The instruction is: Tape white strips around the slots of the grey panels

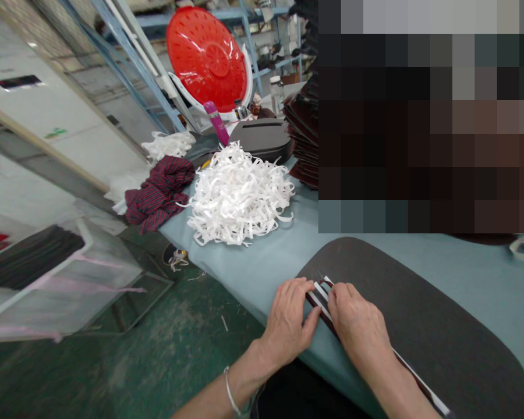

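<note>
Thin pale left-wrist bangle (229,389), bare forearms (390,369), black clothing (308,397)

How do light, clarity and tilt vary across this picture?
Head view: coarse blocks hide the upper right; small highlights dot the red disc; the left hand and right hand look fairly clear; the floor looks dim; the left background leans.

A single view looks out from the person's head, facing forward and down over the counter (262,262), near enough that the left grip (288,320) and right grip (360,320) sit large, low and right of centre, with both forearms (205,401) entering from the bottom edge. The view is wide and tilted, taking in the green floor (179,331) at lower left and the slanting blue frame (137,61) in the background, while a pixelated block covers the upper right.
</note>
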`<state>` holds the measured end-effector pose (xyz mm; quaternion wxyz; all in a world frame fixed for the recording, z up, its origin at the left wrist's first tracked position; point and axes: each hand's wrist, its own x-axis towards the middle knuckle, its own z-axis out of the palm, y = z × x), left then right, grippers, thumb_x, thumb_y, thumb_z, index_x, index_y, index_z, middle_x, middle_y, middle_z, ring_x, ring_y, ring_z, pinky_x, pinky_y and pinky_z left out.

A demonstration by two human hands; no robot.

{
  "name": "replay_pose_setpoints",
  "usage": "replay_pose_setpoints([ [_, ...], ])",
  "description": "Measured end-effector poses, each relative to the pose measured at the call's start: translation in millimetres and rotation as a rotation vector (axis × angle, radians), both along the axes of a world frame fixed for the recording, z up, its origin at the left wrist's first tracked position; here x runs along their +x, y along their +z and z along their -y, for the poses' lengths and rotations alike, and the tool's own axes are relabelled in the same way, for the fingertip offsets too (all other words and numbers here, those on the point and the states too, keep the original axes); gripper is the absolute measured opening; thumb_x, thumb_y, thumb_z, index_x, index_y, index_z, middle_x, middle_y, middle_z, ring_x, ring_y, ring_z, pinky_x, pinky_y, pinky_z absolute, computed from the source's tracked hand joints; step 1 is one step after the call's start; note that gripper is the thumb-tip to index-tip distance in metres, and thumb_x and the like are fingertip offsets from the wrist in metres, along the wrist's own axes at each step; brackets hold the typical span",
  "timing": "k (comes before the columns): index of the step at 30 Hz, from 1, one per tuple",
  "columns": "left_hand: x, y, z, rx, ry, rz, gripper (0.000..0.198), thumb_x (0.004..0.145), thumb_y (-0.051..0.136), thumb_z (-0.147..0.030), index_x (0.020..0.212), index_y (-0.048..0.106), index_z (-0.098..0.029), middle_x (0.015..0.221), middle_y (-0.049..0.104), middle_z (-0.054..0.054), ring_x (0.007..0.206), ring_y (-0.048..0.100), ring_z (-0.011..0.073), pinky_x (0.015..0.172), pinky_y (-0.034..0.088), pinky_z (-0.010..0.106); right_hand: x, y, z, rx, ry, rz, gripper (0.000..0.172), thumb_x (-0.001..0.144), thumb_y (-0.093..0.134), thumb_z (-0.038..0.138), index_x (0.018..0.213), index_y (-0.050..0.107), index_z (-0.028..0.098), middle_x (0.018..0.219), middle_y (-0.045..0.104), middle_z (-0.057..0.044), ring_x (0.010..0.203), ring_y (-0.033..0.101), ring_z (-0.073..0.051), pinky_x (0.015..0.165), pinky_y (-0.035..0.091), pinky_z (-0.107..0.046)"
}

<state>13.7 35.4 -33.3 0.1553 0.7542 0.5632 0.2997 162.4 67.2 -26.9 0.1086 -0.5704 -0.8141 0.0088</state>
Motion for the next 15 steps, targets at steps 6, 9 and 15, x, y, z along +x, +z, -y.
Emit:
replay_pose_setpoints([
  [6, -3.4, 4.2, -1.0, -0.006, 0.01, 0.03, 0.033, 0.088, 0.052, -0.021, 0.12, 0.047, -0.019, 0.118, 0.056, 0.01, 0.114, 0.049, 0.0243, 0.099, 0.041, 0.046, 1.7, -3.0, 7.9, -0.01, -0.029, -0.094, 0.012, 0.091, 0.046, 0.022, 0.085, 0.056, 0.02, 0.078, 0.056, 0.0, 0.056, 0.059, -0.013, 0.047, 0.035, -0.024],
  [9, -7.0, 9.7, -10.0, -0.048, -0.011, 0.057, 0.024, 0.092, 0.046, -0.021, 0.115, 0.051, -0.021, 0.108, 0.058, 0.008, 0.102, 0.053, 0.0212, 0.091, 0.046, 0.041, 3.4, -5.5, 14.7, 0.012, -0.05, -0.162, 0.012, 0.091, 0.045, 0.02, 0.092, 0.057, 0.02, 0.081, 0.057, -0.001, 0.06, 0.059, -0.013, 0.05, 0.038, -0.024],
  [15, -6.6, 13.9, -34.6, -0.053, -0.006, -0.043, 0.016, 0.09, 0.046, -0.014, 0.097, 0.059, -0.021, 0.096, 0.054, 0.005, 0.092, 0.053, 0.018, 0.081, 0.048, 0.034, -2.3, -4.7, 18.0, 0.076, -0.008, -0.155, 0.012, 0.089, 0.047, 0.013, 0.085, 0.057, 0.019, 0.083, 0.056, -0.003, 0.066, 0.056, -0.014, 0.054, 0.041, -0.024],
])
